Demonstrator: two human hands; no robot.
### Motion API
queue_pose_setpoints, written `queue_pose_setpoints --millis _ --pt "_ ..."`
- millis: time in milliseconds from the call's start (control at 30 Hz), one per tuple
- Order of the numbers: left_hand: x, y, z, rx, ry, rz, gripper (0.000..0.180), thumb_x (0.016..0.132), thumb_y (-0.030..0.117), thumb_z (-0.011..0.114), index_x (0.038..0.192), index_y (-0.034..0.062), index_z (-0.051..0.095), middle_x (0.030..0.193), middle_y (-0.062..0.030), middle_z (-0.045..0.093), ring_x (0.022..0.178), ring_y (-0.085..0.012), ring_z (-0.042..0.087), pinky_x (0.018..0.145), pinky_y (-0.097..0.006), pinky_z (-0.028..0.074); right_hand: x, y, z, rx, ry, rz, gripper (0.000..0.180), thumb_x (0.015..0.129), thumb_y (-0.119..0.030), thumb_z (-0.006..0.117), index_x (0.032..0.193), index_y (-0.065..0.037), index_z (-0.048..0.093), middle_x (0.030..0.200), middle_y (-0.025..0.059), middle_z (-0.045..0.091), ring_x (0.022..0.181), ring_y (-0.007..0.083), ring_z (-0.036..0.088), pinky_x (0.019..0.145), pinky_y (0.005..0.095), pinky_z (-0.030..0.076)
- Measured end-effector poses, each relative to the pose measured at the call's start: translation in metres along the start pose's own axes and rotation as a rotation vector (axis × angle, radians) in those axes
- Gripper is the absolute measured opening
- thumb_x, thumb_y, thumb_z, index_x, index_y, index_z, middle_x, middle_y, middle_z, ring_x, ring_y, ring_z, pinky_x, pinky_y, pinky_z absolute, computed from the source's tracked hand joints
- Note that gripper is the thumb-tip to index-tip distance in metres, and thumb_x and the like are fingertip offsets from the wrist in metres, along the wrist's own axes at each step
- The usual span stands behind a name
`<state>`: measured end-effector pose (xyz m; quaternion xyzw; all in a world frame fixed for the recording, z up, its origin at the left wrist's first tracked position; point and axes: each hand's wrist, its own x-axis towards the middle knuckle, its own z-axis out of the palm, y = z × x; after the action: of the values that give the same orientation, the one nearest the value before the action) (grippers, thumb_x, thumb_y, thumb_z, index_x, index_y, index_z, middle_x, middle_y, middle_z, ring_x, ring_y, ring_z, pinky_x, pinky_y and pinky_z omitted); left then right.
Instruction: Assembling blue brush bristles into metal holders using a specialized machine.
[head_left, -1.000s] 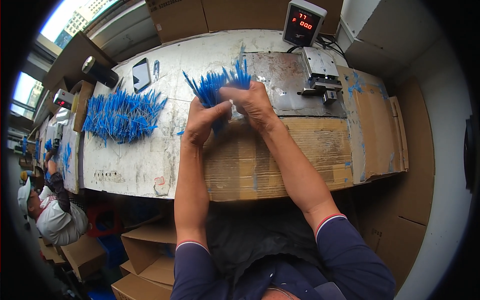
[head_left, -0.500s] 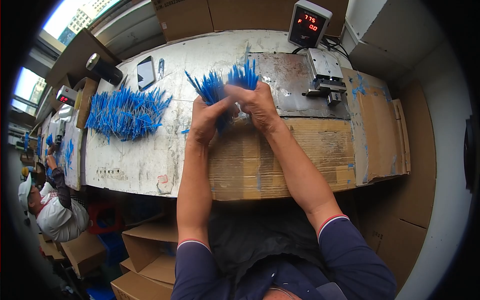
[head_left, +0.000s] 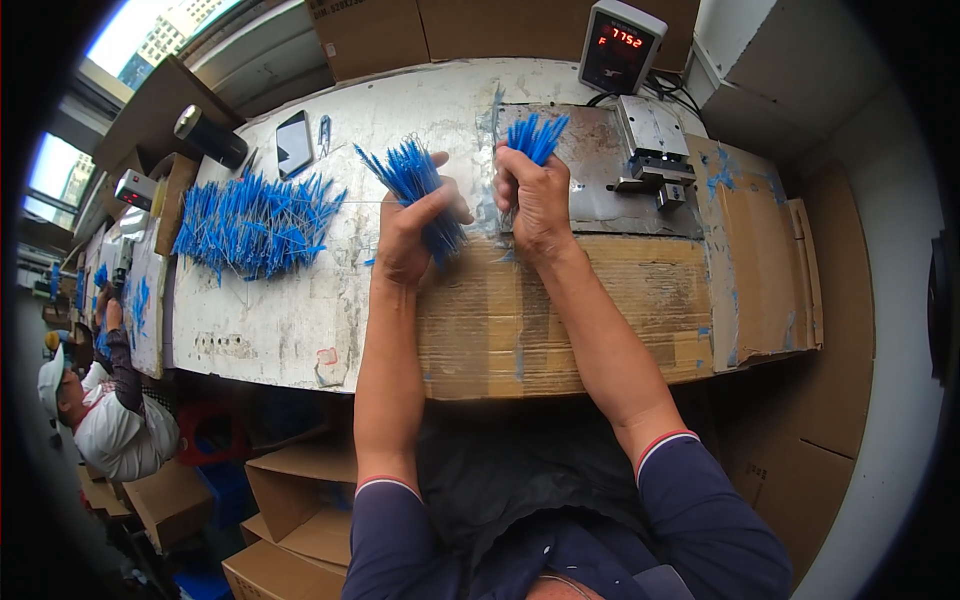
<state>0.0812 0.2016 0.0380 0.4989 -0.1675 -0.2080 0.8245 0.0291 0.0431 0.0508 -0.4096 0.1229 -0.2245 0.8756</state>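
Observation:
My left hand [head_left: 412, 225] is closed round a thick bundle of small blue wire brushes [head_left: 402, 172], thumb across the front. The brush tips fan out above the fist, and the lower ends stick out beneath it. To its right, apart from it, my right hand [head_left: 540, 195] grips a smaller bunch of blue wire brushes [head_left: 537, 137], with the tips pointing up. Both hands are held over the work table, near the top edge of a cardboard sheet [head_left: 560, 320]. A wide pile of loose blue brushes [head_left: 255, 228] lies on the table at the left.
Behind the pile are a phone [head_left: 294, 145], a small blue tool [head_left: 324, 135] and a dark cylinder [head_left: 210, 137]. At right stand a metal fixture [head_left: 652, 150] on a steel plate [head_left: 575, 190] and a red digital display [head_left: 622, 48]. A co-worker [head_left: 115, 425] sits far left.
My hands were together at one mass of brushes; now they are apart, each with its own bunch. The right hand moved right, and the display's digits changed.

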Motion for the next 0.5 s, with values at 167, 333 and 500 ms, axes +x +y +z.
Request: queue_pose_setpoints --millis 167,333,500 --pt "-0.005 0.008 0.011 -0.001 -0.111 -0.093 0.069 0.087 0.011 0.072 0.148 -0.0037 0.044 0.092 -0.0078 0.067 0.08 -0.0199 0.07 0.073 -0.035 0.061 -0.008 0.001 0.004 -0.173 -0.196 0.163 0.016 0.09 -0.008 0.075 0.103 -0.001 0.07 0.072 0.0028 0.066 0.053 0.0083 0.061 0.041 0.0219 0.045" --pt "-0.009 0.009 0.009 -0.007 -0.134 -0.164 0.059 0.088 0.01 0.071 0.142 -0.0012 0.051 0.091 -0.0109 0.07 0.076 -0.0207 0.07 0.071 -0.033 0.06 -0.01 -0.011 0.006 -0.182 -0.278 0.174 0.018 0.087 -0.003 0.077 0.103 0.003 0.069 0.075 0.0055 0.067 0.054 0.0117 0.063 0.041 0.0244 0.048" --pt "-0.008 0.007 0.009 -0.003 -0.139 -0.162 0.054 0.087 0.01 0.071 0.138 -0.0005 0.054 0.09 -0.012 0.07 0.074 -0.0214 0.071 0.069 -0.033 0.06 -0.007 -0.016 0.002 -0.226 -0.305 0.186 0.022 0.085 -0.001 0.077 0.104 0.005 0.068 0.076 0.0063 0.067 0.055 0.014 0.064 0.042 0.0265 0.049"
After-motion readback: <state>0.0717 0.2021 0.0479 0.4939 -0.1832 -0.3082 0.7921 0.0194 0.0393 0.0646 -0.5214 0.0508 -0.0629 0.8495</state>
